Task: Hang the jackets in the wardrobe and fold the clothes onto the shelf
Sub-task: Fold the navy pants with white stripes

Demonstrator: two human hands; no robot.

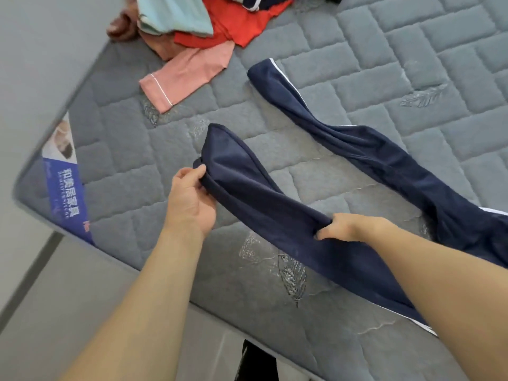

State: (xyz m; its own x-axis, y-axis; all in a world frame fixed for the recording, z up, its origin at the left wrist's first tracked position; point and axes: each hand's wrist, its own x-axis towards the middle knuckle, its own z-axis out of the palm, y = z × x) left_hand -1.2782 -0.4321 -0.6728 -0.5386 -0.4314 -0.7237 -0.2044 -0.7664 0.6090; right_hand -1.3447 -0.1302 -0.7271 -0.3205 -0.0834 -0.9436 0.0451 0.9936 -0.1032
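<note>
Navy soft-knit trousers (275, 204): left hand (189, 199) pinches hem at nine o'clock, right hand (341, 226) grips mid-leg; align legs before folding.

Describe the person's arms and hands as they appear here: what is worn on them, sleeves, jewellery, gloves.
Both forearms are bare up to the frame edge, with no sleeve in view. The left hand and the right hand wear no gloves. No watch, bracelet or ring shows on the visible parts, though some of the right hand's fingers are hidden in cloth.
</note>
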